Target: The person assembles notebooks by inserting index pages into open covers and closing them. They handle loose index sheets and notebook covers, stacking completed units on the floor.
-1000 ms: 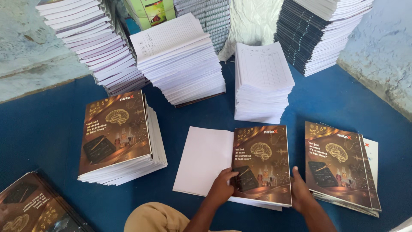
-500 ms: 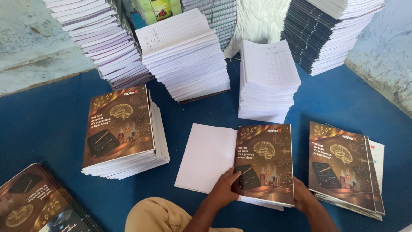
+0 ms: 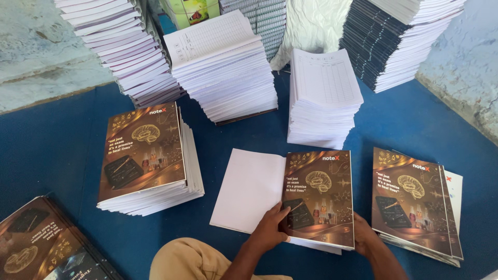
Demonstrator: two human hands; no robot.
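A brown notebook cover with a gold brain picture lies folded over a white page block on the blue floor. My left hand presses on the cover's lower left corner, along the fold. At the cover's lower right edge my right hand grips it, fingers partly tucked beneath. A stack of finished brown-covered notebooks sits to the left. A thinner pile of the same covers lies to the right.
Tall stacks of white ruled page blocks stand behind, with more paper piles and dark-edged stacks along the wall. More brown covers lie at lower left. My knee is at the bottom.
The view has shifted slightly. My left hand has slid down along the fold of the cover; my right hand stays at the lower right edge.
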